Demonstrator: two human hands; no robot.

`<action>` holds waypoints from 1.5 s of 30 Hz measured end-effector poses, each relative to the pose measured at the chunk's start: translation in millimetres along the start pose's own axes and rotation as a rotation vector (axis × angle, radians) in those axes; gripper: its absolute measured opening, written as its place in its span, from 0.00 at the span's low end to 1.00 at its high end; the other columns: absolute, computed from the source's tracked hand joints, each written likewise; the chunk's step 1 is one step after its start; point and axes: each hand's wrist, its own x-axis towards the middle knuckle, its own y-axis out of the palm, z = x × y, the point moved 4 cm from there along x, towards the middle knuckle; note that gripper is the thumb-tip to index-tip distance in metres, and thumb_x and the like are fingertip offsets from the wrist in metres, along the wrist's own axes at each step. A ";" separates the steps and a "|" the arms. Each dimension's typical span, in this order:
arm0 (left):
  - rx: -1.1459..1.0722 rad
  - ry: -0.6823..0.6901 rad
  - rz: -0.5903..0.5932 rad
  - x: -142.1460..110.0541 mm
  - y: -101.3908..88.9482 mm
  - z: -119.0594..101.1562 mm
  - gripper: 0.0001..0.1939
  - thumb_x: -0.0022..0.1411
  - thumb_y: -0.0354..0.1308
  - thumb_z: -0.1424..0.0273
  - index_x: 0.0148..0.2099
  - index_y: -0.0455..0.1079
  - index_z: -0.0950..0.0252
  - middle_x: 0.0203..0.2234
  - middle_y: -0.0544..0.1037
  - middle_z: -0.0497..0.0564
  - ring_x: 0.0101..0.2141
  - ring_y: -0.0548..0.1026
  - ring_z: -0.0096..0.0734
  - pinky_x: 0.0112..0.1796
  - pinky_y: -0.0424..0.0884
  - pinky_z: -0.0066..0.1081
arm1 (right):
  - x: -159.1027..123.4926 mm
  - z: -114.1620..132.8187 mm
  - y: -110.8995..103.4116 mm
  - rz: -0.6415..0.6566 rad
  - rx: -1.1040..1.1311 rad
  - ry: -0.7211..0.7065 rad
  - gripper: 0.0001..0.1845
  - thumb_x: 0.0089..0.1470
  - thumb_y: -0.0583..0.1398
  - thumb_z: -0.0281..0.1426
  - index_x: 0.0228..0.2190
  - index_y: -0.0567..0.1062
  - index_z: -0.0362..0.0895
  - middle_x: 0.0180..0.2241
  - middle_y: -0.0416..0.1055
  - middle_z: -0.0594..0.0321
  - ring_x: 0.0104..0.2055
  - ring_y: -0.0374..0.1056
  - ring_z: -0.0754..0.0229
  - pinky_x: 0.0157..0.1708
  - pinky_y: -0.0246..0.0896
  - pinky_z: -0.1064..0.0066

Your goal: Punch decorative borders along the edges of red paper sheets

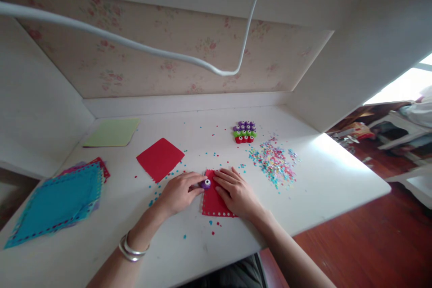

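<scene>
A small purple paper punch (205, 183) sits at the upper left edge of a red sheet of paper (213, 202), gripped between the thumb and fingers of my left hand (179, 192). Rows of small punched holes run along the near edge and the left side of this sheet. My right hand (239, 191) lies flat on the sheet's right part with the fingers stretched out, hiding that side. Tiny red and blue paper cut-outs (212, 229) are scattered around the sheet. I cannot see whether the punch is pressed down.
Another red sheet (160, 159) lies behind my left hand. Blue punched sheets (60, 202) are stacked at left, with pale green paper (111, 132) beyond. Several coloured punches (245, 132) stand at the back, near a confetti pile (275, 162). A white cable (151, 51) hangs overhead.
</scene>
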 end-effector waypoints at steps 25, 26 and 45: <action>0.016 -0.033 0.022 -0.3 3.2 2.1 0.17 0.64 0.58 0.71 0.54 0.73 0.53 0.45 0.76 0.49 0.43 0.76 0.33 0.44 0.73 0.30 | 2.1 2.6 -2.8 0.006 -0.044 -0.015 0.20 0.65 0.52 0.32 0.57 0.70 0.51 0.58 0.68 0.61 0.63 0.58 0.52 0.64 0.48 0.46; 0.009 -0.027 0.023 0.0 3.0 1.7 0.17 0.64 0.58 0.71 0.54 0.72 0.53 0.45 0.76 0.49 0.43 0.76 0.33 0.44 0.73 0.30 | 2.1 2.4 -2.6 0.005 -0.045 -0.017 0.20 0.65 0.52 0.32 0.57 0.70 0.52 0.58 0.68 0.61 0.63 0.58 0.52 0.64 0.48 0.46; -0.239 -0.178 0.019 9.3 -10.3 -1.7 0.15 0.65 0.57 0.60 0.50 0.75 0.59 0.44 0.78 0.52 0.36 0.76 0.32 0.36 0.75 0.29 | 2.0 4.5 -5.4 0.011 -0.044 -0.019 0.20 0.66 0.51 0.33 0.57 0.69 0.51 0.58 0.68 0.63 0.63 0.57 0.51 0.65 0.46 0.47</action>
